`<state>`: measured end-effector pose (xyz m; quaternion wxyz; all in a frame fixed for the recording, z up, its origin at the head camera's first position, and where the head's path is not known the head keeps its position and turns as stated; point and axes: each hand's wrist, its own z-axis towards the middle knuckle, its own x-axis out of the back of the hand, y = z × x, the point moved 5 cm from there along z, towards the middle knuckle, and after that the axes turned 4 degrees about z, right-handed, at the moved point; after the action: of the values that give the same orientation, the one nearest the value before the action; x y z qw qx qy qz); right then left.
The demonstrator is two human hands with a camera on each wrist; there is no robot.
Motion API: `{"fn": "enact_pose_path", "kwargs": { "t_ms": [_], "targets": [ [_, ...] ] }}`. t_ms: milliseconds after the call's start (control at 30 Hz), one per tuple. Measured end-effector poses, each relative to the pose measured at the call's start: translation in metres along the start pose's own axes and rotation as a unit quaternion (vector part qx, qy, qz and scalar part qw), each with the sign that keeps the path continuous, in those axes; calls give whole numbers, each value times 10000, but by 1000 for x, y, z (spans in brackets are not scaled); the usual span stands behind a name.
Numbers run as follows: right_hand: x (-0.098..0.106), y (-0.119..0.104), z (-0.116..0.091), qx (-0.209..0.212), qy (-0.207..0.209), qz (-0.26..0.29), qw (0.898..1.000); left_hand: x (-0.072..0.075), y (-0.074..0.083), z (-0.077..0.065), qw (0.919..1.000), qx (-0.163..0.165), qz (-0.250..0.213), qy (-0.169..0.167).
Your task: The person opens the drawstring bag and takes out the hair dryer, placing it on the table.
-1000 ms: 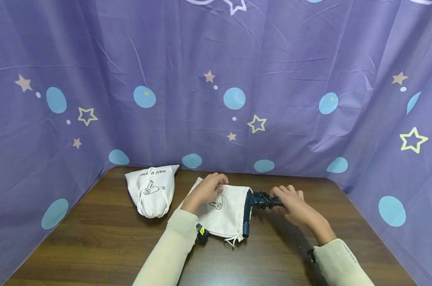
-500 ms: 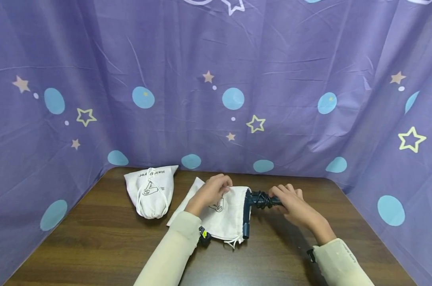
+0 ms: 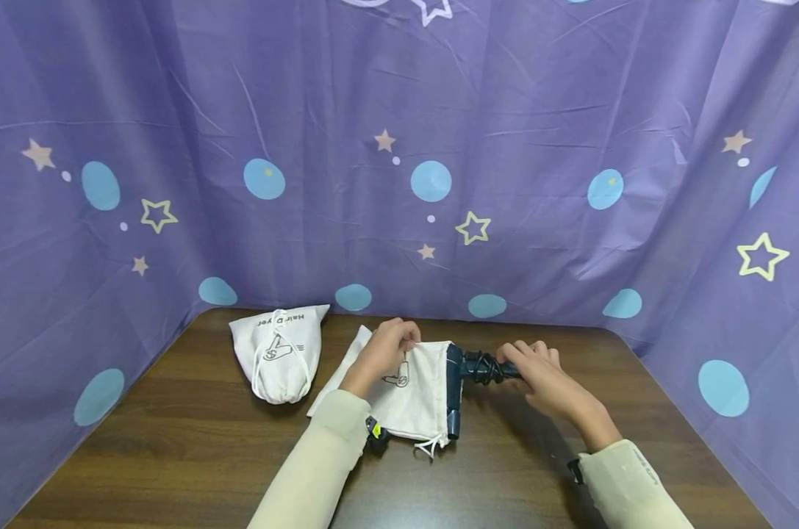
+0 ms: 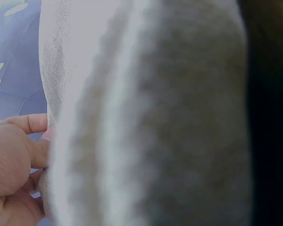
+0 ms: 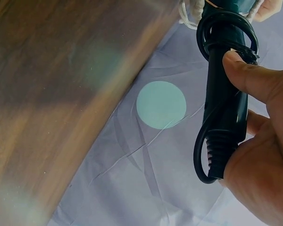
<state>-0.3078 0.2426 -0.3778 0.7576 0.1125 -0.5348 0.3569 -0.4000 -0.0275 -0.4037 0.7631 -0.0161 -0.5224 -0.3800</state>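
Note:
My right hand (image 3: 538, 371) grips the handle of a dark hair dryer (image 3: 453, 389). Black cord is wound round that handle, and the right wrist view shows my thumb lying along the handle (image 5: 226, 99). The dryer's head stands at the mouth of a white drawstring bag (image 3: 428, 397) printed with a dryer drawing; part of the head is hidden by the cloth. At the bag's far edge, my left hand (image 3: 386, 349) pinches the fabric between thumb and fingers. Blurred bag cloth (image 4: 61, 61) fills much of the left wrist view, beside that hand's fingers (image 4: 35, 123).
Left of the hands lies a second white bag (image 3: 283, 360), drawn closed, bulging, marked "Hair Dryer". Everything rests on a brown wooden table (image 3: 194, 441). A purple curtain (image 3: 346, 184) with stars and dots hangs behind and along both sides.
The bag's mouth has shifted left off the dryer's head, so more of the head shows. My left hand first moved slightly right, then back left along the bag. The right hand stays put.

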Motion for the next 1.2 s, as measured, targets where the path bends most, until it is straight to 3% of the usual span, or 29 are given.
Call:
{"fn": "enact_pose_path", "kwargs": {
  "t_ms": [200, 500, 800, 900, 1067, 1200],
  "targets": [
    [0, 0, 1, -70, -62, -49, 9999, 1, -3, -1, 9995, 295, 39, -90],
    [1, 1, 0, -156, -147, -50, 9998, -1, -6, 0, 9988, 463, 170, -24],
    [1, 1, 0, -250, -161, -33, 9996, -1, -6, 0, 9966, 750, 270, -210],
    [1, -1, 0, -138, -129, -46, 9998, -3, -5, 1, 9967, 627, 157, -481],
    [2, -3, 2, 134, 5, -112, 9998, -8, -2, 0, 9924, 231, -444, -1123],
    [3, -2, 2, 189, 56, -211, 9996, -11, -1, 0, 9909, 87, -674, -1163]
  ]
}}
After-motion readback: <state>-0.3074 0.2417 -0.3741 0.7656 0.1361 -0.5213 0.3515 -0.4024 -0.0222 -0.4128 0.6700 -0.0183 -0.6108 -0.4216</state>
